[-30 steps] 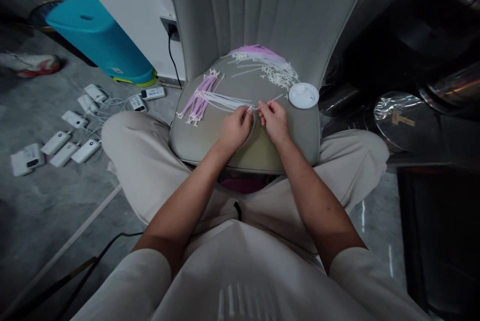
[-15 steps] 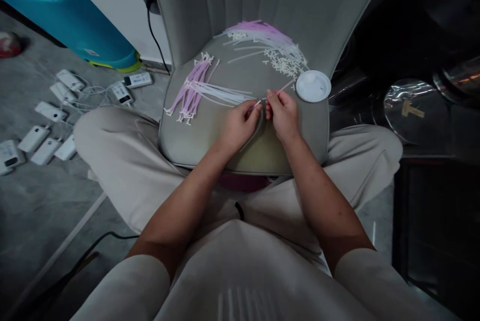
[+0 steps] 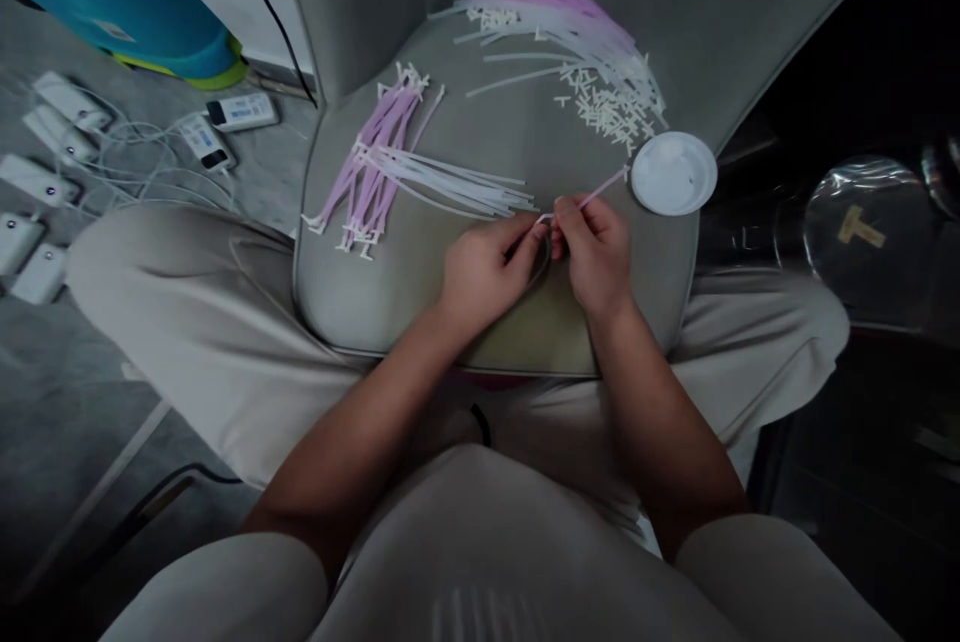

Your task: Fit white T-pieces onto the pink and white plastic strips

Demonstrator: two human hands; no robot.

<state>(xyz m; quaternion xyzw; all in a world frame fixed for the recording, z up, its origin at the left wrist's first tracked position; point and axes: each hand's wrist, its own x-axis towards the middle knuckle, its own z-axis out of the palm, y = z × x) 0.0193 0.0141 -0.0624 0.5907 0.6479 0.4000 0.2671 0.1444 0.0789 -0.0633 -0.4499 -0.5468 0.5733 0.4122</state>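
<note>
Strips of pink and white plastic (image 3: 375,177) lie bundled on our grey seat cushion (image 3: 337,312). Our left hand (image 3: 487,272) pinches a white strip (image 3: 541,219) between close fingertips; our right hand (image 3: 592,257) narrowly pinches a pink strip (image 3: 604,189) just beside it, a tight, close grip suiting such fine work, near a white plastic lid (image 3: 673,173).

The left hand (image 3: 487,272) and right hand (image 3: 592,257) hide the inner end of the thin pink strip (image 3: 600,190). The small white pieces (image 3: 611,107) are too tiny to make out – the teal bin (image 3: 112,7) runs off the top-left corner.
</note>
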